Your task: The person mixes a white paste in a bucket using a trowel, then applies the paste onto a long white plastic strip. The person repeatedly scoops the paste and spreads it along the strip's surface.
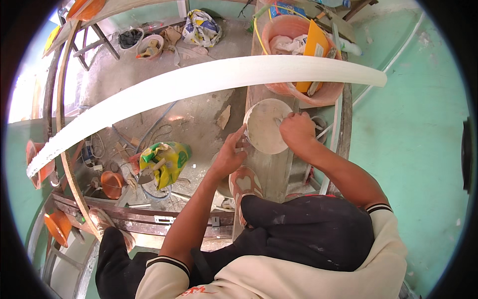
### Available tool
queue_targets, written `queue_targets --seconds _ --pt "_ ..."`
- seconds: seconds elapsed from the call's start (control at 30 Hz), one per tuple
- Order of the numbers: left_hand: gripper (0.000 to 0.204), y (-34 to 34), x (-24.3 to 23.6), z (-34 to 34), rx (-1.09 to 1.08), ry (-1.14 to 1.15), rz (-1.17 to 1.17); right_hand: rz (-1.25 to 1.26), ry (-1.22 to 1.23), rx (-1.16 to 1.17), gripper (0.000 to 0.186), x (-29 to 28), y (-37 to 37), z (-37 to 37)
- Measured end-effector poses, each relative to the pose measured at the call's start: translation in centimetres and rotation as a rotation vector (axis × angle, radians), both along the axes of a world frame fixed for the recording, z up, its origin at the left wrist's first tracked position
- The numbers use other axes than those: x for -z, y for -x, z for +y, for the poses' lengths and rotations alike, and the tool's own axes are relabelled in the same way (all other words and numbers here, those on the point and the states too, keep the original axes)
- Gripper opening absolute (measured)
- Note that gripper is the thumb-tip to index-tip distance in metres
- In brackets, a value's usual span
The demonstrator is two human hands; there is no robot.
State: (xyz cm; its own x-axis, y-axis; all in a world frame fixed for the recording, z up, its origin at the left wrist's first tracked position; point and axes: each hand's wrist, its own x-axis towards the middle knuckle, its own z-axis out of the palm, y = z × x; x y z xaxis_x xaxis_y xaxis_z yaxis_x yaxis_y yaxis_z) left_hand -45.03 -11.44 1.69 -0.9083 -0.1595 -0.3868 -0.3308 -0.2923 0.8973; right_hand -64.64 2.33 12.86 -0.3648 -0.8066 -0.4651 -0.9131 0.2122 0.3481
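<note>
A round bucket (269, 143) with a pale grey, plaster-like surface across its top stands on a wooden plank (273, 172). My left hand (232, 153) is at the bucket's left side. Its index finger stretches to the rim, the other fingers loosely bent and apart, with no object in them. Over the bucket's right edge, my right hand (298, 131) is closed with the knuckles up. A small thin shape shows beside its fingers on the pale surface, but what the hand grips is hidden. My shoe (245, 187) rests on the plank near the bucket.
A long white curved strip (199, 74) crosses the view above my hands. Beyond the bucket stands a large orange tub (271, 32) holding a yellow board (312, 42). A yellow-green bag (172, 162) lies on the littered floor (209, 112) at left. A green wall (418, 164) rises at right.
</note>
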Motion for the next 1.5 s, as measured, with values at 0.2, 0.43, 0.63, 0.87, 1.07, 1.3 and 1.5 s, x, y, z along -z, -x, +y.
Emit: queue_targets --seconds 0.2,0.43,0.63,0.87,1.07,1.3,1.5 --pt "0.094 -0.7 0.1 0.3 0.005 -0.023 0.040 -0.332 -0.046 0.065 0.014 -1.3 -1.6 -2.3" --pt "0.095 0.2 0.0 0.9 0.016 -0.015 0.049 -0.451 0.126 0.203 0.022 -0.4 2.4 -1.7" --pt "0.090 0.1 0.8 0.0 -0.038 -0.095 -0.027 -0.951 0.460 0.535 0.023 2.8 5.8 3.1" --pt "0.035 -3.5 -1.0 -9.4 -1.027 -0.392 -0.028 -1.574 0.507 0.914 0.017 3.6 1.9 -0.9" --pt "0.061 -6.8 -8.4 -18.3 -1.400 -0.531 0.342 -1.939 0.527 0.995 0.010 7.9 -3.1 -14.9" --pt "0.036 -6.6 -9.1 -21.8 -1.379 -0.481 0.303 -2.182 0.615 0.646 0.029 13.6 -7.1 -35.5" --pt "0.027 -7.5 -9.2 -21.5 -1.385 -0.511 0.241 -2.490 0.551 0.237 0.034 10.8 -14.5 -43.4"
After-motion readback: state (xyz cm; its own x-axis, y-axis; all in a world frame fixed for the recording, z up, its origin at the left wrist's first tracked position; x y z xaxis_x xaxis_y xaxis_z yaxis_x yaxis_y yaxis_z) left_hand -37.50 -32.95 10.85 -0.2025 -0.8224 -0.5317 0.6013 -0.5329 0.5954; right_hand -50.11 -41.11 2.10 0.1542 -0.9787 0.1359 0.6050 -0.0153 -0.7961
